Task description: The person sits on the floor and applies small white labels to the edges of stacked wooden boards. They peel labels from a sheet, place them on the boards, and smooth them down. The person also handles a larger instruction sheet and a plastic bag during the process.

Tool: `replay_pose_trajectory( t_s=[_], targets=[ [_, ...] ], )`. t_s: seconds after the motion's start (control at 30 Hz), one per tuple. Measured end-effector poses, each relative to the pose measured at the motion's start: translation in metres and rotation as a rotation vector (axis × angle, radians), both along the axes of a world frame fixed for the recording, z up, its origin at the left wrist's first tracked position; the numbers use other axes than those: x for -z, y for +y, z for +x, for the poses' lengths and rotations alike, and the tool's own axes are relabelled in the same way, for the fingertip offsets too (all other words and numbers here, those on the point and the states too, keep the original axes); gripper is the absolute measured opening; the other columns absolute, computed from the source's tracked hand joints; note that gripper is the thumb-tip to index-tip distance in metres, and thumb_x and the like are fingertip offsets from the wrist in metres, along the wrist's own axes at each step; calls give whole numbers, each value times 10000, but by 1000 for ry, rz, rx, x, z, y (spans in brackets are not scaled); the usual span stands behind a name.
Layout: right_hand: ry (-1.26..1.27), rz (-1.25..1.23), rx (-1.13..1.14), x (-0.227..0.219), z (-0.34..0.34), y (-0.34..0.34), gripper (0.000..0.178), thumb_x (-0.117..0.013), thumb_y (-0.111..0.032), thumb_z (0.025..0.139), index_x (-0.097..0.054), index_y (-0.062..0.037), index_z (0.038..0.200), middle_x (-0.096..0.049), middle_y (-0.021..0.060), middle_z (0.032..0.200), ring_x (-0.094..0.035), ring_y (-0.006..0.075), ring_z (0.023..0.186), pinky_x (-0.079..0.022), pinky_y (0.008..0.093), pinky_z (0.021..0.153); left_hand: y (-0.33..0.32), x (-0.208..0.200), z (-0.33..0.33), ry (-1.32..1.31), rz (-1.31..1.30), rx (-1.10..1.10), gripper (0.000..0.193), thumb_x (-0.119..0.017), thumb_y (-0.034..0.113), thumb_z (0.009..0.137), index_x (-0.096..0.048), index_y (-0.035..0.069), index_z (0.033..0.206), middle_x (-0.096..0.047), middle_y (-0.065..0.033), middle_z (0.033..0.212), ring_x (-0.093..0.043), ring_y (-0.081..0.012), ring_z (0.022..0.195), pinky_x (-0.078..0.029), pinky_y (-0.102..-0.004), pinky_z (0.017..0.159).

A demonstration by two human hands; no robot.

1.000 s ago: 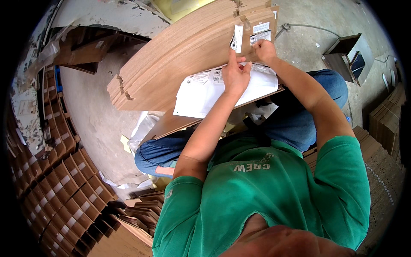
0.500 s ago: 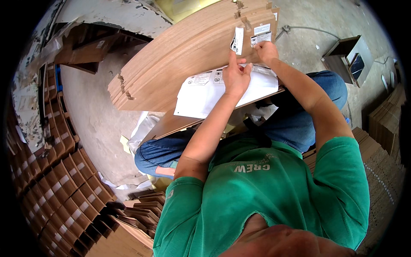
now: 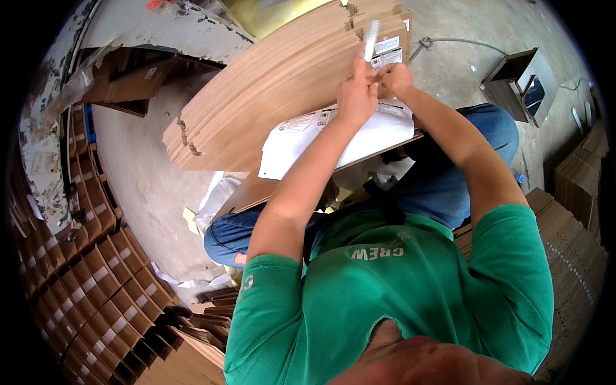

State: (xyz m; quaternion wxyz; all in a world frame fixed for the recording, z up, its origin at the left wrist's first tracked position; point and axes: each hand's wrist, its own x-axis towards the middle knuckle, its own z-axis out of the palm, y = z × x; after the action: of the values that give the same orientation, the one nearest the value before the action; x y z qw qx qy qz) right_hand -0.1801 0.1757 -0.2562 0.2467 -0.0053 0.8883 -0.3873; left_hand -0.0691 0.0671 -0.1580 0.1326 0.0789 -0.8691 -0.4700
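Tiers of brown open-fronted compartments (image 3: 138, 266) stand at eight o'clock, many of their cells showing a white patch inside; a brown carton (image 3: 131, 86) with a small pale label sits at ten o'clock, its inside too dark to read; at two o'clock an open-ended box (image 3: 545, 69) rests tilted on the concrete floor (image 3: 147, 160), a dark glossy piece (image 3: 534, 99) at its near opening.

Towards one o'clock the left hand (image 3: 357, 97) is partly open, its forefinger stretched towards twelve with a narrow white label strip (image 3: 371, 37) at the tip; the right hand (image 3: 396, 77), just beside it at one o'clock, has its fingers curled in and its fingertips up against those of the left; whether it grips anything there cannot be told.

Below the hands a white label sheet (image 3: 372, 135), printed along its far edge, drapes over a brown board (image 3: 249, 190) above the person's lap; beyond, from ten to one o'clock, leans a stack of curved wooden panels (image 3: 269, 96), with printed labels (image 3: 387, 52) on the nearest panel's one-o'clock end, near the right hand.
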Motion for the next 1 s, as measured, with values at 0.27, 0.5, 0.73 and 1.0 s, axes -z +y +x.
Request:
replay_pose_trajectory(
  t_s=[0.27, 0.5, 0.73, 1.0],
  targets=[
    [71, 110, -83, -21, 7, -8, 204, -591, -248, 766, -700, -109, 868, -652, 156, 904, -618, 303, 875, -478, 378, 795, -17, 27, -46, 323, -939, 17, 880, -774, 196, 563, -361, 378, 1319, -281, -158, 1387, -289, -336, 1264, -262, -489, 998],
    [1, 0, -8, -12, 2, 2, 184, -612, -237, 766, -697, -98, 854, -656, 147, 898, -624, 294, 848, -480, 370, 785, -13, 38, -67, 276, -1039, -78, 925, -815, 307, 501, -370, 363, 1310, -253, -138, 1409, -266, -332, 1271, -241, -491, 1013],
    [23, 177, -69, -35, 0, 12, 334, -662, -385, 740, -691, -69, 843, -657, 145, 862, -626, 295, 817, -487, 372, 739, -12, 38, -67, 258, -1056, -79, 911, -810, 286, 513, -371, 356, 1308, -290, -134, 1391, -294, -330, 1251, -251, -493, 999],
    [271, 588, -380, -20, -9, 12, 261, -628, -256, 761, -659, -42, 907, -648, 156, 926, -621, 317, 882, -509, 385, 735, -20, 27, -64, 370, -1130, -118, 865, -779, 207, 569, -366, 320, 1321, -347, -143, 1346, -400, -320, 1162, -282, -483, 965]
  ],
)
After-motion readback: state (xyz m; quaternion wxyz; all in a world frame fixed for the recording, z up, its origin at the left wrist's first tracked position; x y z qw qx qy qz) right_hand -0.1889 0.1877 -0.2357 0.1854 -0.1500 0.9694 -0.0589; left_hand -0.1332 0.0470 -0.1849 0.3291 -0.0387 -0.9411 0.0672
